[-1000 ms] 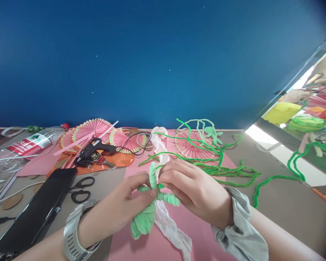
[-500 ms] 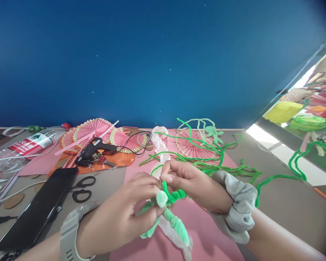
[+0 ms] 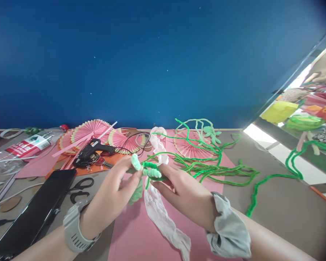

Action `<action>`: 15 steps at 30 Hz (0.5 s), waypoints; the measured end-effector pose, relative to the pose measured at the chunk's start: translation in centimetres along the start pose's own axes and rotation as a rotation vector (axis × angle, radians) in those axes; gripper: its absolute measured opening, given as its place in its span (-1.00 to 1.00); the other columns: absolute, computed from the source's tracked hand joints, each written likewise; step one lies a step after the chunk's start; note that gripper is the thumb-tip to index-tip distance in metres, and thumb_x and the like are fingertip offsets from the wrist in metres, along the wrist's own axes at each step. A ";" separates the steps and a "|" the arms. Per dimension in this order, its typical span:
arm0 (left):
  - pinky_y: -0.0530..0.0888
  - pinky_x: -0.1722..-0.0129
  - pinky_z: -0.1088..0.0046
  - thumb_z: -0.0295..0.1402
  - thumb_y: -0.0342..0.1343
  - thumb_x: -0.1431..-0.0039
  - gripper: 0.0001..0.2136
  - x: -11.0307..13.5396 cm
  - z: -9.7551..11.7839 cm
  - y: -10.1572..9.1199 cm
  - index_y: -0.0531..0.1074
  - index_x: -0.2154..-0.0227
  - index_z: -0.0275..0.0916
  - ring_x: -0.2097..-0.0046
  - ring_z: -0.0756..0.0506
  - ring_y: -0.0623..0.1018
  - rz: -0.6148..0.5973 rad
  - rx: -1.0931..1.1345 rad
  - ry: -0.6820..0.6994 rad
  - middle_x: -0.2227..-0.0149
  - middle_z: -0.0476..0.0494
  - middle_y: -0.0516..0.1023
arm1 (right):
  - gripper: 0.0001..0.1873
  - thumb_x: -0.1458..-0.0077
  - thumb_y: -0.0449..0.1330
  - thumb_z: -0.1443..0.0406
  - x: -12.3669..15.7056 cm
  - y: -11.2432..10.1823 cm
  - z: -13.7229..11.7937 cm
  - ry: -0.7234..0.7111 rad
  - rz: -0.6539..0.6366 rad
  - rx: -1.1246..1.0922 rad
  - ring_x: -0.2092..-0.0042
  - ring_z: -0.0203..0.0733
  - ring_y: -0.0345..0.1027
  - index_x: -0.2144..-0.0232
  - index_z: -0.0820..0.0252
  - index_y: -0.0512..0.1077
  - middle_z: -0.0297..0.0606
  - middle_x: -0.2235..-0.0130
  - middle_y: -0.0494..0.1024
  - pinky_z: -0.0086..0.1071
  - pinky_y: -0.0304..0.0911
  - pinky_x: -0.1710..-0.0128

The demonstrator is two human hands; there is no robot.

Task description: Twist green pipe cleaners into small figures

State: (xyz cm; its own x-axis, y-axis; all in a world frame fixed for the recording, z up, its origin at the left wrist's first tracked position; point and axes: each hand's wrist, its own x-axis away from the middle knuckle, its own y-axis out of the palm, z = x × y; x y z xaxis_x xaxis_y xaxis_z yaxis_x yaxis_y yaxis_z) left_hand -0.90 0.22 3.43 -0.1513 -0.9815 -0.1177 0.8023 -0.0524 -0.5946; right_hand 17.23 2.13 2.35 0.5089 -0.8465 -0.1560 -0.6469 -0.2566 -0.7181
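Observation:
Between my hands is a pipe-cleaner piece (image 3: 153, 173) with coiled pale green and bright green parts, held above pink paper (image 3: 136, 232). My left hand (image 3: 122, 181) pinches its left side, where a pale green coil sticks up and a rounded green part hangs below. The fingers of my right hand (image 3: 176, 185) close on its right end, partly hiding it. A crumpled white ribbon-like strip (image 3: 165, 223) lies on the paper under my hands. Loose green pipe cleaners (image 3: 228, 170) spread out beyond my right hand.
At the left lie a black phone (image 3: 38, 210), scissors (image 3: 81, 188), a black glue gun (image 3: 95, 150) with its cord, and a plastic bottle (image 3: 29, 145). Pleated pink paper fans (image 3: 93, 130) rest near the blue wall (image 3: 152, 65). Colourful craft things stand at the far right.
Both hands have lifted the pipe-cleaner piece slightly away from me and turned it. My right hand has shifted from the upright green tip to the right end. More of the white strip shows.

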 end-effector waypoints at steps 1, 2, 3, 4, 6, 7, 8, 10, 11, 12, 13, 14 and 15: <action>0.30 0.29 0.47 -0.31 -0.13 -0.20 -0.87 -0.1 0.2 -0.2 0.28 0.33 -0.20 0.27 -0.06 0.37 -0.005 -0.048 0.043 0.35 -0.05 0.36 | -0.87 -0.12 0.00 0.37 0.0 -0.4 -0.1 -0.049 -0.013 0.058 0.46 -0.36 0.12 0.48 0.19 0.18 -0.39 0.47 0.27 -0.48 0.03 0.51; 0.29 0.27 0.46 -0.34 -0.14 -0.20 -0.87 -0.2 0.4 -0.4 0.28 0.38 -0.21 0.27 -0.05 0.36 -0.024 -0.087 0.081 0.35 -0.05 0.35 | -0.88 -0.12 -0.01 0.40 0.0 -0.8 -0.2 -0.106 -0.015 0.104 0.42 -0.34 0.15 0.47 0.19 0.20 -0.35 0.43 0.29 -0.46 0.08 0.47; 0.29 0.26 0.46 -0.37 -0.15 -0.19 -0.86 -0.4 0.5 -0.5 0.26 0.42 -0.21 0.29 -0.05 0.35 -0.050 -0.115 0.108 0.37 -0.03 0.33 | -0.88 -0.12 -0.02 0.43 0.0 -1.3 -0.3 -0.164 -0.013 0.144 0.37 -0.32 0.18 0.45 0.20 0.23 -0.30 0.37 0.31 -0.44 0.13 0.41; 0.28 0.27 0.46 -0.38 -0.16 -0.19 -0.85 -0.5 0.6 -0.7 0.25 0.45 -0.21 0.30 -0.04 0.34 -0.080 -0.130 0.122 0.40 -0.02 0.32 | -0.86 -0.12 -0.03 0.46 -0.1 -1.8 -0.3 -0.221 -0.011 0.179 0.31 -0.30 0.20 0.44 0.21 0.25 -0.26 0.30 0.32 -0.42 0.16 0.34; 0.28 0.30 0.47 -0.40 -0.16 -0.18 -0.86 -0.6 0.6 -1.0 0.26 0.44 -0.21 0.34 -0.03 0.33 -0.152 -0.137 0.121 0.42 0.00 0.31 | -0.84 -0.13 -0.04 0.47 -0.2 -2.7 -0.2 -0.318 -0.041 0.231 0.20 -0.27 0.21 0.42 0.20 0.30 -0.22 0.19 0.32 -0.37 0.18 0.21; 0.28 0.32 0.48 -0.41 -0.16 -0.17 -0.86 -0.7 0.6 -1.2 0.27 0.43 -0.21 0.35 -0.02 0.33 -0.184 -0.138 0.115 0.42 0.00 0.31 | -0.83 -0.14 -0.04 0.46 -0.2 -3.1 -0.2 -0.353 -0.075 0.245 0.15 -0.26 0.20 0.40 0.19 0.31 -0.23 0.14 0.32 -0.35 0.18 0.16; 0.29 0.34 0.48 -0.41 -0.15 -0.17 -0.86 -0.7 0.5 -1.2 0.29 0.41 -0.20 0.36 -0.02 0.33 -0.210 -0.140 0.108 0.43 0.00 0.32 | -0.83 -0.15 -0.03 0.44 -0.3 -3.4 -0.2 -0.383 -0.116 0.251 0.12 -0.27 0.20 0.39 0.18 0.32 -0.25 0.13 0.33 -0.35 0.17 0.13; 0.29 0.35 0.49 -0.38 -0.14 -0.17 -0.86 -0.7 0.4 -1.2 0.32 0.40 -0.20 0.36 -0.03 0.34 -0.224 -0.123 0.089 0.42 0.00 0.34 | -0.85 -0.16 -0.03 0.43 -0.3 -3.6 -0.1 -0.420 -0.163 0.270 0.11 -0.27 0.21 0.36 0.18 0.32 -0.27 0.14 0.35 -0.34 0.18 0.09; 0.29 0.35 0.49 -0.36 -0.13 -0.17 -0.86 -0.7 0.3 -1.1 0.33 0.39 -0.20 0.34 -0.04 0.35 -0.213 -0.097 0.074 0.40 -0.01 0.36 | -0.86 -0.15 -0.02 0.43 -0.2 -3.6 -0.1 -0.430 -0.161 0.296 0.11 -0.27 0.21 0.36 0.19 0.32 -0.27 0.15 0.35 -0.34 0.19 0.09; 0.29 0.36 0.51 -0.33 -0.12 -0.17 -0.85 -0.6 0.2 -1.0 0.33 0.37 -0.20 0.32 -0.04 0.35 -0.193 -0.058 0.051 0.38 -0.02 0.37 | -0.86 -0.13 -0.01 0.45 -0.2 -3.4 -0.1 -0.433 -0.142 0.336 0.12 -0.26 0.21 0.37 0.21 0.31 -0.26 0.15 0.36 -0.33 0.20 0.11; 0.29 0.40 0.53 -0.30 -0.11 -0.17 -0.84 -0.5 0.2 -0.9 0.34 0.34 -0.19 0.33 -0.03 0.36 -0.168 -0.010 0.018 0.37 -0.02 0.37 | -0.86 -0.11 -0.01 0.47 -0.1 -3.2 0.0 -0.434 -0.112 0.385 0.13 -0.24 0.22 0.38 0.22 0.31 -0.25 0.16 0.36 -0.32 0.23 0.13; 0.28 0.44 0.55 -0.27 -0.11 -0.16 -0.83 -0.4 0.1 -0.7 0.35 0.32 -0.19 0.36 -0.02 0.35 -0.141 0.045 -0.021 0.38 -0.02 0.38 | -0.86 -0.10 -0.01 0.49 -0.1 -2.9 0.0 -0.437 -0.073 0.440 0.14 -0.22 0.23 0.40 0.23 0.31 -0.23 0.16 0.37 -0.30 0.25 0.15; 0.26 0.49 0.57 -0.25 -0.10 -0.16 -0.81 -0.3 0.1 -0.5 0.35 0.29 -0.19 0.39 -0.01 0.34 -0.113 0.110 -0.066 0.39 -0.01 0.38 | -0.84 -0.09 -0.01 0.50 0.0 -2.7 0.0 -0.447 -0.022 0.498 0.15 -0.20 0.24 0.41 0.24 0.32 -0.21 0.16 0.38 -0.28 0.26 0.17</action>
State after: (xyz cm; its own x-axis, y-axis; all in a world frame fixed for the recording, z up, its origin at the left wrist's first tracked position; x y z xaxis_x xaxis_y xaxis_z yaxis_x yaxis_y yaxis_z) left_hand -1.18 0.53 3.80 -0.2089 -0.9779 0.0000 0.8410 -0.1797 -0.5103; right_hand 18.93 2.86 4.26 0.7750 -0.5410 -0.3266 -0.3487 0.0650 -0.9350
